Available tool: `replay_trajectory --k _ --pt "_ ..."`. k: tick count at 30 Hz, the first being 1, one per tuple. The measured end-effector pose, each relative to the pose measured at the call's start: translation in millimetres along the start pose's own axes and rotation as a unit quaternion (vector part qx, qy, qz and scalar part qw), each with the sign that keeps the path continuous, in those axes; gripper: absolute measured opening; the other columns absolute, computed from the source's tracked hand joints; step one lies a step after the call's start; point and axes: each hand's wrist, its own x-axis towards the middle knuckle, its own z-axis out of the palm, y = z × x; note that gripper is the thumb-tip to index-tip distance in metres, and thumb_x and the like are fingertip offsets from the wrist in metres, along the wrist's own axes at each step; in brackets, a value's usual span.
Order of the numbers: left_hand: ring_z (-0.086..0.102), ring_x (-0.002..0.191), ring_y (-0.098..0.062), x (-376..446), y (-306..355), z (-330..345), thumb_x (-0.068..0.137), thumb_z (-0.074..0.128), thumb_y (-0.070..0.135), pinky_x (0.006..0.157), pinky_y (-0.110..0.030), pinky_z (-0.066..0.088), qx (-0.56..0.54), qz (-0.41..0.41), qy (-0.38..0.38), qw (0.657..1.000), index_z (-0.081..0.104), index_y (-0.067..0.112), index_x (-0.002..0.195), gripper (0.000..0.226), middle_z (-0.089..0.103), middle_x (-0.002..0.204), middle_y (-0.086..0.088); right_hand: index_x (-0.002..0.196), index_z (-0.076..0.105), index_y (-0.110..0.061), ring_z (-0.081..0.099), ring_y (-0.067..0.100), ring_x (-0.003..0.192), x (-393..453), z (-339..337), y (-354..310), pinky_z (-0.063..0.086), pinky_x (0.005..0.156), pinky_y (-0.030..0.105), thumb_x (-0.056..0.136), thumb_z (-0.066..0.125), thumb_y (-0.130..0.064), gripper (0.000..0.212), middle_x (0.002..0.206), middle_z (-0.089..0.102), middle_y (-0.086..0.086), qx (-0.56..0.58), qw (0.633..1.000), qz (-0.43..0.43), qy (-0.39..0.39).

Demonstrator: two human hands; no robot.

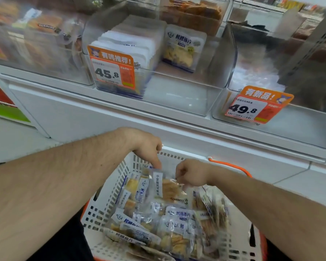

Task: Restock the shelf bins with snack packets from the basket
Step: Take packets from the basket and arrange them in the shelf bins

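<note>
I see the clear shelf bin (177, 87) half empty above, the white basket (109, 200) of snack packets below it. One packet (168, 187) stands up from the pile, long axis roughly vertical, between my hands. My left hand (149, 147) pinches its top left corner, fingers pointing down; my right hand (191, 175) grips the right edge, fist curled, equally near

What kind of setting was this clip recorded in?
Most likely a retail snack shop aisle. Clear shelf bins carry orange price tags marked 45.8 and 49.8, and both hands reach into a white shopping basket filled with snack packets.
</note>
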Motion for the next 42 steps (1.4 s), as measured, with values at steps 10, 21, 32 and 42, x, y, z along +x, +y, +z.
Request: replay_trajectory --k 10,21,32,42 --pt "0.067 0.070 -0.012 -9.9 12.2 -8.3 0.079 0.082 0.014 0.061 -0.026 0.050 -0.321 0.105 0.113 0.934 0.062 0.020 0.102 0.032 0.070 0.085 -0.004 0.079 0.064 -0.010 0.065 0.023 0.076 -69.5 -67.6 0.6 0.052 0.084 0.050 0.092 0.063 -0.002 0.015 0.072 0.066 0.005 0.195 0.973 -0.072 0.102" --pt "0.057 0.063 -0.013 -36.2 67.7 -29.6 0.074 0.085 0.011 0.068 -0.035 0.050 -0.347 0.209 0.272 0.873 0.061 0.006 0.076 0.024 0.060 0.063 0.005 0.088 0.062 -0.021 0.062 0.013 0.080 -137.5 -104.1 -35.1 0.050 0.072 0.027 0.079 0.080 -0.025 0.020 0.083 0.064 -0.009 -0.086 0.954 -0.055 0.283" --pt "0.063 0.081 -0.005 -27.1 183.6 -97.2 0.083 0.074 0.032 0.076 -0.024 0.050 -0.290 0.285 0.454 0.793 0.066 0.038 0.087 0.011 0.068 0.086 0.021 0.070 0.054 -0.017 0.055 0.016 0.069 -218.8 -187.0 -3.6 0.042 0.058 0.029 0.081 0.071 -0.012 0.021 0.073 0.056 -0.004 -0.049 0.907 0.026 0.418" --pt "0.030 0.137 -0.027 11.9 207.0 -147.5 0.096 0.040 0.054 0.108 -0.044 0.026 -0.027 0.065 0.496 0.866 0.049 0.024 0.139 0.053 0.044 0.146 -0.003 0.088 0.059 -0.004 0.060 0.022 0.045 -213.2 -267.2 62.1 0.048 0.042 0.022 0.090 0.062 -0.001 0.004 0.072 0.062 0.013 0.276 0.824 0.140 0.475"
